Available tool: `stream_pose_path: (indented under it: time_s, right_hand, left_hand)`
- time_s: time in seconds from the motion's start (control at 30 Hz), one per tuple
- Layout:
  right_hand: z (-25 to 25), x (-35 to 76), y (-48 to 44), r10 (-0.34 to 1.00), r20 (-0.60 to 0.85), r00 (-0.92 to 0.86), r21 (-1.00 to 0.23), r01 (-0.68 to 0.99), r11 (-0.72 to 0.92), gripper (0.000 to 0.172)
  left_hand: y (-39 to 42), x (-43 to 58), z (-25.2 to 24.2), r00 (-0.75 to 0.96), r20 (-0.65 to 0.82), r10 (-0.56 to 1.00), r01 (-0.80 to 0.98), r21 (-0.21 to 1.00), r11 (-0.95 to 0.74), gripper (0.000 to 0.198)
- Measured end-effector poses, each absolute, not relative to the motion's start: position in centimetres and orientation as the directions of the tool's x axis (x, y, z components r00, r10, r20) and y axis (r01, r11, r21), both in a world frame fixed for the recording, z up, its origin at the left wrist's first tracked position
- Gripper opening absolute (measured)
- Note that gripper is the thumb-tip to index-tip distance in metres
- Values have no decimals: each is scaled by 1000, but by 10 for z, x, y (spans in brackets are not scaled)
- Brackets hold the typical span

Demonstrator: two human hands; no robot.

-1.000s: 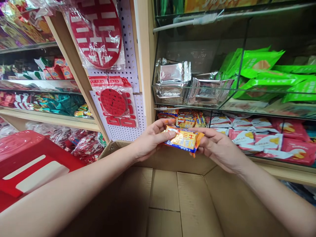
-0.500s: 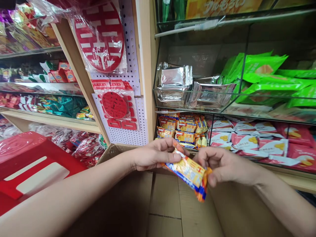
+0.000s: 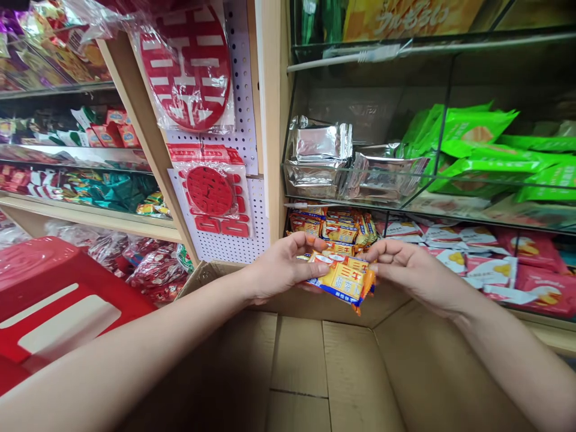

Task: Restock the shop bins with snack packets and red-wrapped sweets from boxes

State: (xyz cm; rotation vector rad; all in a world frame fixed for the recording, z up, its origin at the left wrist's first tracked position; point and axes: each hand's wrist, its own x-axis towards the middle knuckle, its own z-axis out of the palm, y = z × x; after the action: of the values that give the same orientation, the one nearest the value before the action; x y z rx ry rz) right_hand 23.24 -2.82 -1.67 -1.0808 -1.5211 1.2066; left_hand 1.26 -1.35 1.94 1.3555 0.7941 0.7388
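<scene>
My left hand (image 3: pixel 283 268) is closed on yellow, orange and blue biscuit packets (image 3: pixel 342 277), thumb on top. Two seem to lie one over the other, though their exact number is hidden. At the right end of the packets my right hand (image 3: pixel 398 267) pinches the orange crimped edge between thumb and fingers. Just behind the hands, matching biscuit packets (image 3: pixel 341 231) are stacked in a lower shelf compartment. Below the hands stands an open cardboard box (image 3: pixel 301 354), its bottom flaps showing.
Silver packets (image 3: pixel 320 144) and green packets (image 3: pixel 481 129) fill the shelf above. Pink and white packets (image 3: pixel 490 270) lie at lower right. A red plastic stool (image 3: pixel 49 288) stands at left, near shelves of wrapped sweets (image 3: pixel 103 189). Red paper decorations (image 3: pixel 209 191) hang on a pegboard.
Both hands have moved slightly up toward the shelf with the biscuit packets. The held packets now lie flatter, and a second one shows. More of the box's bottom is visible.
</scene>
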Motion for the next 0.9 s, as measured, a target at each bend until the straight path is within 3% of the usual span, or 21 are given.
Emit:
stream_pose_path:
  time_s: [0.17, 0.23, 0.37, 0.5, 0.73, 0.8, 0.9]
  right_hand:
    - [-14, 240, 7, 930, 365, 34, -875, 352, 331, 16]
    - [-15, 238, 21, 894, 446, 54, -782, 509, 359, 10]
    - [-16, 228, 35, 837, 547, 21, -537, 775, 332, 14]
    - [-19, 224, 33, 801, 599, 3, -445, 833, 329, 18]
    - [-33, 228, 29, 665, 682, 305, -593, 762, 259, 20]
    - [-33, 227, 31, 661, 690, 295, -564, 791, 235, 21]
    - [-30, 221, 34, 687, 707, 169, -413, 887, 207, 24]
  left_hand:
    - [-8, 13, 15, 479, -91, 873, 106, 993, 45, 29]
    - [-5, 12, 13, 501, -99, 860, 116, 992, 47, 29]
    - [-3, 10, 12, 526, -97, 845, 144, 989, 24, 27]
    - [-3, 10, 10, 537, -56, 841, 158, 987, -35, 24]
    - [1, 9, 6, 582, -14, 813, 188, 975, -118, 23]
    - [1, 9, 5, 592, 12, 806, 190, 970, -153, 22]
    - [1, 8, 5, 604, 32, 796, 183, 967, -177, 22]
